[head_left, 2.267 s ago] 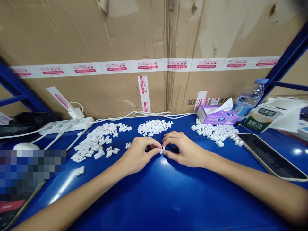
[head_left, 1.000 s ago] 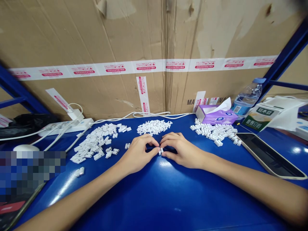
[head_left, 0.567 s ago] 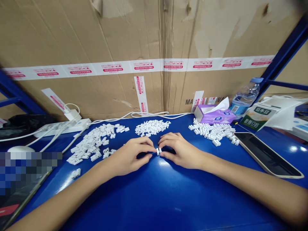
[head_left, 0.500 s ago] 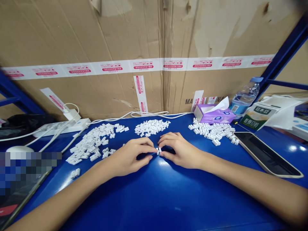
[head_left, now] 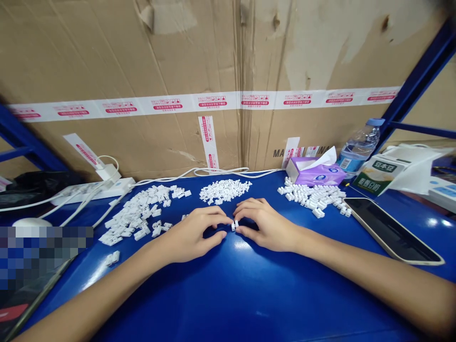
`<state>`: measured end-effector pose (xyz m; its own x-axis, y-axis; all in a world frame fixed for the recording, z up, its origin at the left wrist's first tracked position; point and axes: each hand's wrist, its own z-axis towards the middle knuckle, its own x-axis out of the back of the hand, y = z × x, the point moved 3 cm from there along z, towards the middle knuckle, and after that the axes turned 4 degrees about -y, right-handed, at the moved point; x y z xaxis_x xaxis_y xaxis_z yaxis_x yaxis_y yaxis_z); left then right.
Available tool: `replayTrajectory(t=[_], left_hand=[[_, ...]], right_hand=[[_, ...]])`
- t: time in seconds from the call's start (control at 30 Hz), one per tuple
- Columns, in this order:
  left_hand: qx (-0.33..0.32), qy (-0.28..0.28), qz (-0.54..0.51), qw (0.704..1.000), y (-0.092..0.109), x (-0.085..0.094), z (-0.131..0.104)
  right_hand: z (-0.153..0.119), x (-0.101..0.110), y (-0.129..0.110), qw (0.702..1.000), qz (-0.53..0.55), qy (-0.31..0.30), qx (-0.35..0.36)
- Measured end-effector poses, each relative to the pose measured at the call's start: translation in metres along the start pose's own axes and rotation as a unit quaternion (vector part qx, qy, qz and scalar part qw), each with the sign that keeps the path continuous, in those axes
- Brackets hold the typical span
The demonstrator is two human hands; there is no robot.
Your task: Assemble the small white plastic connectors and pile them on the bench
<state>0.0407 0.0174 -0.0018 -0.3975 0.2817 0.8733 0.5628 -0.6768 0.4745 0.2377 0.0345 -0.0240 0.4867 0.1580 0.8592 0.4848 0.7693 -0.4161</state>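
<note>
A small white plastic connector piece (head_left: pixel 234 226) is at the fingertips of both hands, just above the blue tabletop. My right hand (head_left: pixel 272 228) pinches it from the right between thumb and forefinger. From the left, my left hand (head_left: pixel 197 232) touches it with the forefinger tip, while its thumb stays apart below. Fine details of the piece are too small to make out. Beyond the hands lies a heap of tiny white parts (head_left: pixel 225 190). Flat white plastic pieces (head_left: pixel 137 213) are spread to the left, and chunkier white connectors (head_left: pixel 315 195) are piled to the right.
A phone (head_left: pixel 392 230) lies beside my right forearm. Behind it are a purple tissue pack (head_left: pixel 317 172), a water bottle (head_left: pixel 359 147) and a green-white carton (head_left: pixel 379 173). A power strip (head_left: pixel 117 186) with white cables stands back left. Cardboard (head_left: pixel 171 137) walls off the rear.
The view has shifted slightly. Both hands stay at the small white piece, with barely any change in the fingers.
</note>
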Motion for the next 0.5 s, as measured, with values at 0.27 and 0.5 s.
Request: replayTrajectory(t=[0.27,0.5], left_hand=[[-0.001,0.019,0.02,1.0,-0.004,-0.001,-0.001],[0.037,0.104,0.094,0.989,-0.009,-0.015,-0.004]], right_hand=[[0.0,0.0,-0.001,1.0,0.001,-0.001,-0.001],[-0.004,0.002,0.0,1.0,-0.023,0.001,-0.016]])
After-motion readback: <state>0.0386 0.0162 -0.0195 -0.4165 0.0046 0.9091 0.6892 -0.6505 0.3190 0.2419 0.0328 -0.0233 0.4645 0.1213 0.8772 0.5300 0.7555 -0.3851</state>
